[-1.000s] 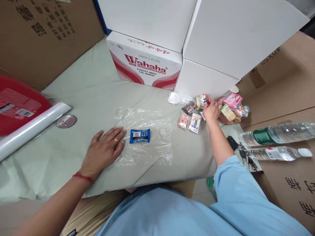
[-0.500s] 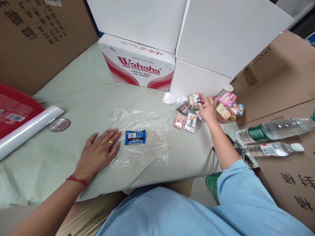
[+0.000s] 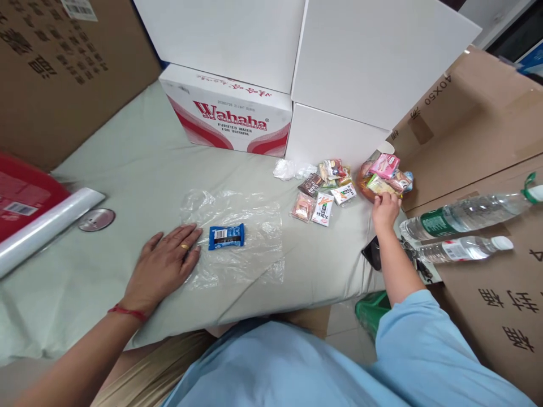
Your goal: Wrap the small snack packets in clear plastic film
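My left hand (image 3: pixel 167 263) lies flat, fingers stretched out, on the left edge of a clear plastic sheet (image 3: pixel 263 254). Beside its fingertips, on the sheet, is a small blue snack packet (image 3: pixel 226 237). At the right, my right hand (image 3: pixel 386 210) is at the near edge of a bowl (image 3: pixel 365 183) heaped with wrapped snacks. Its bent fingers touch the heap near a pale green packet (image 3: pixel 378 183); whatever they grip is hidden. Left of the bowl lie a white packet (image 3: pixel 343 194), another white packet (image 3: pixel 323 209), a brown packet (image 3: pixel 311 184) and a pinkish packet (image 3: pixel 303 207).
A Wahaha carton (image 3: pixel 229 116) and white panels (image 3: pixel 339 62) stand at the back. Crumpled clear plastic (image 3: pixel 284 169) lies before them. A plastic film roll (image 3: pixel 51 226) and a round metal lid (image 3: pixel 97 220) are at left. Water bottles (image 3: pixel 470 249) and a black item (image 3: pixel 372 252) are at right.
My right hand has moved right, from the loose packets to the bowl's near edge. A white packet it partly covered now shows fully. My left hand stays put; the view has shifted slightly.
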{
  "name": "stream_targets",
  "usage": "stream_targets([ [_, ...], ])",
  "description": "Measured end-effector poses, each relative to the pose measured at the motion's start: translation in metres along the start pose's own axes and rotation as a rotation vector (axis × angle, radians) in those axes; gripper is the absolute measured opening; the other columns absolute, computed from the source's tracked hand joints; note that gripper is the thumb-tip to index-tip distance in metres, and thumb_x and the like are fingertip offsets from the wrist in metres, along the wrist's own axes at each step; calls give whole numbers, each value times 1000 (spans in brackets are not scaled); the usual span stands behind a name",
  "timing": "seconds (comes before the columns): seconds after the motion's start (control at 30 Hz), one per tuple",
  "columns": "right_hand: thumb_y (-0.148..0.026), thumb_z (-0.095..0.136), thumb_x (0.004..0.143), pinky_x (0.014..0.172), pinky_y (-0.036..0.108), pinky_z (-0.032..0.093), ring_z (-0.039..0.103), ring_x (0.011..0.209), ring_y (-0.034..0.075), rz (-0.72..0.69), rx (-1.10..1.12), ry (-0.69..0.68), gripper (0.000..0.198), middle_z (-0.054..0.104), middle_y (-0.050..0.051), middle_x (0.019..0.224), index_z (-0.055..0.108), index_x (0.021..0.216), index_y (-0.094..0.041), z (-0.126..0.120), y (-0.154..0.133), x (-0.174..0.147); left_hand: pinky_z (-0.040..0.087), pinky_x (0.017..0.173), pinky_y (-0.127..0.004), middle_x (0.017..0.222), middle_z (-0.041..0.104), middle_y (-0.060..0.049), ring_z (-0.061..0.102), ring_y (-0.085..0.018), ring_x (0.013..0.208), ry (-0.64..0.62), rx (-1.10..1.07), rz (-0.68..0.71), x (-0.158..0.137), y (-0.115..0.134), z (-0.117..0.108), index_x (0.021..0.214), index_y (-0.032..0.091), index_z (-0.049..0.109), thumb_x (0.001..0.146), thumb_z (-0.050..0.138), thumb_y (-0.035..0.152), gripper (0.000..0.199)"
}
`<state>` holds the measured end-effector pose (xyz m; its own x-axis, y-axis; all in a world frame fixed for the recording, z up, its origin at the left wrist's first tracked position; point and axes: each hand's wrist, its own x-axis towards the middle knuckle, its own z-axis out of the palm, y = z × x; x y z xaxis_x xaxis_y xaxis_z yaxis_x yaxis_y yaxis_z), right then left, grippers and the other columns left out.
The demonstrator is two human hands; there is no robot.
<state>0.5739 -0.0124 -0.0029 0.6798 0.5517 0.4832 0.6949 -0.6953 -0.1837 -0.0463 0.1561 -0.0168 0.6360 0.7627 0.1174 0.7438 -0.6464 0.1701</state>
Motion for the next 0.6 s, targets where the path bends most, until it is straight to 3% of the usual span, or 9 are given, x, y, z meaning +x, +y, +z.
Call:
stream_targets([
  [0.23,-22,49,88,102,47,45,56,102,29,96,85,41,27,62,15,110,71,104,-18,7,32,28,27,127,-52,159,56,-13,49,-29,149,4,13,1,1,0,1,150,21,56,103,29,44,58],
  [0.6,-17,51,87,106,45,46,61,107,29,138,127,19,28,64,18,118,71,106,-14,17,51,57,27,127,-54,157,57,-16,49,-31,149,3,23,6,1,-2,3,148,17,57,104,25,46,62],
])
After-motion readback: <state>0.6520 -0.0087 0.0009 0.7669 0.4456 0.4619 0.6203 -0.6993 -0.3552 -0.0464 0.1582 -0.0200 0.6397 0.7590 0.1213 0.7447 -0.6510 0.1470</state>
